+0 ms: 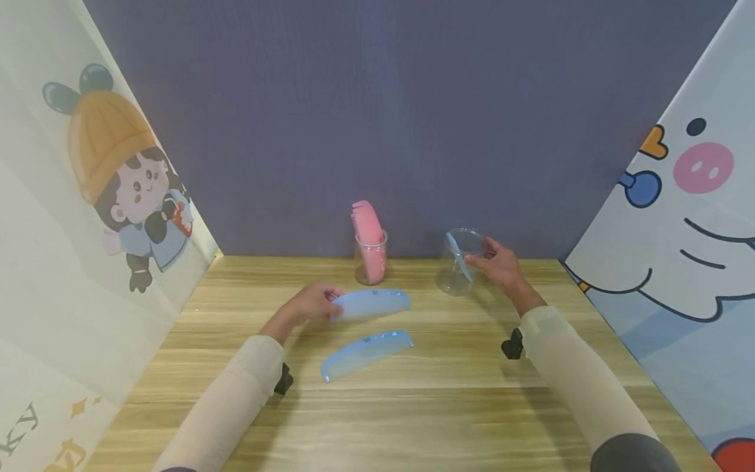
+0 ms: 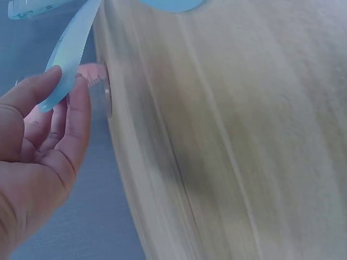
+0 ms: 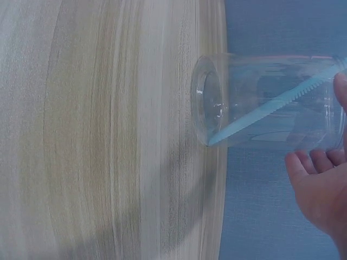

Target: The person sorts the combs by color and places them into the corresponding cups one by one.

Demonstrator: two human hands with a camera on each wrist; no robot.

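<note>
Blue comb (image 1: 373, 304) is pinched at its near end by your left hand (image 1: 310, 303), its long side pointing right toward the clear jar (image 1: 459, 262) your right hand (image 1: 500, 265) grips.

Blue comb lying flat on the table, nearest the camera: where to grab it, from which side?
Probably pinch the blue comb at its lower-left end, coming from the left hand side. It lies flat and alone on the table, so a thumb-and-finger pinch across the plain spine edge looks easiest.
</note>
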